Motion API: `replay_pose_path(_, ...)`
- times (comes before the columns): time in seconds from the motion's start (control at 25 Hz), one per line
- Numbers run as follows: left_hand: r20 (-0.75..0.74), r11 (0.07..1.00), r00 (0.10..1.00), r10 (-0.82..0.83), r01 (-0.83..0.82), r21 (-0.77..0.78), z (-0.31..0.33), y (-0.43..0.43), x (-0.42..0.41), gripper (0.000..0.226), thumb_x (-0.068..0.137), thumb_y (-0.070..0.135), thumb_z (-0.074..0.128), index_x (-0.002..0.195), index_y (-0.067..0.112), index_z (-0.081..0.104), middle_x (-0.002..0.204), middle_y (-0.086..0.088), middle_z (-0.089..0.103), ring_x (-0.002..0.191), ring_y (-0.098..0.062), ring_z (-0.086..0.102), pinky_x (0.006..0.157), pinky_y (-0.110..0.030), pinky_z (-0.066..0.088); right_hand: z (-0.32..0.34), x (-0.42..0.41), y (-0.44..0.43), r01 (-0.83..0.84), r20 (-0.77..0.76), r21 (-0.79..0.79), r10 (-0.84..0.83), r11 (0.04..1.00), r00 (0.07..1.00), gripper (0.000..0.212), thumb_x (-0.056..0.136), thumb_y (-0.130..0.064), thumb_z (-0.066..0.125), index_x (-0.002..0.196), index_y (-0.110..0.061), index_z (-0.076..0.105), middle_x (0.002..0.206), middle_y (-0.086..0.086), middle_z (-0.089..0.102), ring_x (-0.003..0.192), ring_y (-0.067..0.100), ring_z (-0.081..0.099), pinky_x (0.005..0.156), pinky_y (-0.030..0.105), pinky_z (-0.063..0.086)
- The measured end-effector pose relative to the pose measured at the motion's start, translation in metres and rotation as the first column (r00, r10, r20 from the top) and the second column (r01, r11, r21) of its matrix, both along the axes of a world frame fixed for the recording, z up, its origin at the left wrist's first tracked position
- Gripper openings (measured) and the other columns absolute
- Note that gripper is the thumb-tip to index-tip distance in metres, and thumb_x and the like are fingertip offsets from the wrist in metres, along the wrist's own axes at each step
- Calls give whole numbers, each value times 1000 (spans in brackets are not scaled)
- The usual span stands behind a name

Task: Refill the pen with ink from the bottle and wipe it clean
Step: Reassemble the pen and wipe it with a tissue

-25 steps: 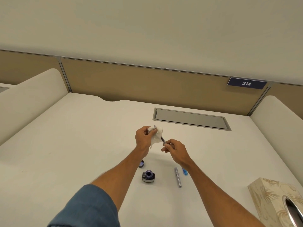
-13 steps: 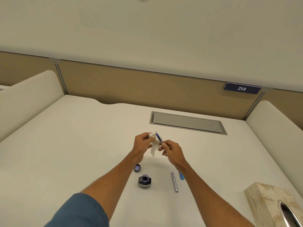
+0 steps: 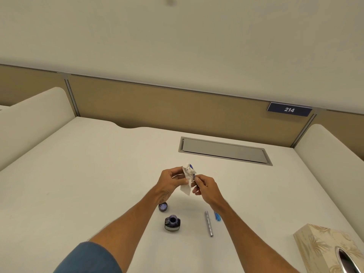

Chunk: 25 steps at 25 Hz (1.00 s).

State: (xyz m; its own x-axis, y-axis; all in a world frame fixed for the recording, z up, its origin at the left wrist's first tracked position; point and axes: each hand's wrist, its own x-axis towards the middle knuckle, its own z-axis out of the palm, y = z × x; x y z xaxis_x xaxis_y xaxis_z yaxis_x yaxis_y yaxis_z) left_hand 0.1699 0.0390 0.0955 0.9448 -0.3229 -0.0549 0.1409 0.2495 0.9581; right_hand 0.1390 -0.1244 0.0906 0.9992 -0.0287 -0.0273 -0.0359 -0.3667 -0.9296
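My left hand (image 3: 171, 183) pinches a crumpled white tissue (image 3: 188, 179) above the desk. My right hand (image 3: 204, 187) holds the pen's front section (image 3: 192, 168) against the tissue; only a blue bit shows above the paper, the rest is wrapped. The open ink bottle (image 3: 172, 223) stands on the desk below my hands, its cap (image 3: 163, 206) lying just behind it to the left. A silver pen barrel (image 3: 208, 223) lies to the bottle's right, with a small blue part (image 3: 217, 216) beside it.
A patterned tissue box (image 3: 323, 247) sits at the near right corner. A grey cable flap (image 3: 224, 150) is set into the white desk (image 3: 88, 174) behind my hands. Padded dividers rise on both sides, and a brown panel with plate 214 (image 3: 289, 109) closes the back.
The pen section has been pulled closer into the tissue, which now bunches around it more. Both hands have come nearer together; the view has tilted slightly.
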Motion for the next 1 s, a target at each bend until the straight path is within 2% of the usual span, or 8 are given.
replay_pose_path(0.16, -7, 999, 1000, 16, -16, -34, -3, -3, 3, 42, 77, -20, 63, 113, 1, 67, 98, -8, 75, 90, -18, 71, 79, -26, 56, 1, 3, 1, 5, -2, 9, -5, 1000, 1000, 26, 101, -12, 41, 103, -4, 66, 79, 3, 66, 62, 11, 60, 57, 19, 51)
replay_pose_path(0.32, 35, 996, 995, 89, -90, 14, -5, -2, 2, 31, 77, -5, 74, 107, 0, 70, 101, -18, 73, 88, -24, 68, 78, -29, 57, 2, 3, 4, -41, 9, 0, 41, 999, 999, 22, 101, -16, 45, 104, -10, 65, 84, 6, 69, 64, 10, 62, 61, 18, 52)
replay_pose_path(0.4, 23, 995, 995, 100, -100, 14, -5, -1, 4, 31, 78, -3, 74, 108, -1, 70, 104, -20, 72, 90, -27, 67, 83, -34, 57, 5, 4, 5, -62, 12, -12, 62, 998, 998, 20, 100, -17, 45, 103, -13, 65, 84, 5, 69, 66, 10, 62, 62, 18, 53)
replay_pose_path(0.48, -25, 997, 997, 68, -69, -35, -4, 1, 3, 35, 80, -11, 65, 114, -2, 67, 109, -20, 71, 95, -28, 68, 87, -36, 57, 7, 7, 5, -50, 12, -50, 51, 997, 999, 20, 101, -16, 45, 103, -12, 65, 82, 5, 68, 66, 12, 62, 62, 18, 53)
replay_pose_path(0.56, -86, 995, 996, 35, -43, -89, -1, 2, 3, 40, 81, -17, 56, 118, -5, 64, 113, -20, 69, 97, -28, 68, 84, -32, 57, 6, 9, 5, -13, 13, -83, 14, 996, 1000, 22, 100, -16, 46, 105, -8, 66, 82, 5, 68, 65, 12, 61, 62, 19, 52)
replay_pose_path(0.72, -207, 959, 974, 93, -144, -243, 3, 0, 2, 30, 86, -11, 61, 116, -8, 63, 112, -22, 69, 98, -31, 69, 81, -30, 60, 5, 10, 7, 43, 59, -94, -37, 995, 998, 23, 98, -18, 51, 109, -8, 68, 88, 6, 69, 73, 19, 65, 68, 30, 58)
replay_pose_path(0.88, -185, 966, 969, 164, -195, -171, 2, 1, 3, 29, 87, 1, 64, 114, -9, 64, 109, -23, 70, 86, -24, 73, 71, -25, 59, 7, 10, 7, -2, 85, -92, 10, 996, 996, 19, 94, -19, 58, 105, -9, 70, 82, 6, 72, 63, 13, 65, 62, 21, 56)
replay_pose_path(1.0, -145, 979, 975, 166, -181, -95, 3, -1, 2, 24, 90, 7, 62, 110, -6, 67, 98, -17, 72, 77, -19, 71, 67, -27, 58, 6, 8, 10, -8, 86, -87, 16, 996, 996, 17, 93, -18, 61, 103, -10, 71, 79, 7, 72, 60, 11, 64, 60, 18, 54)
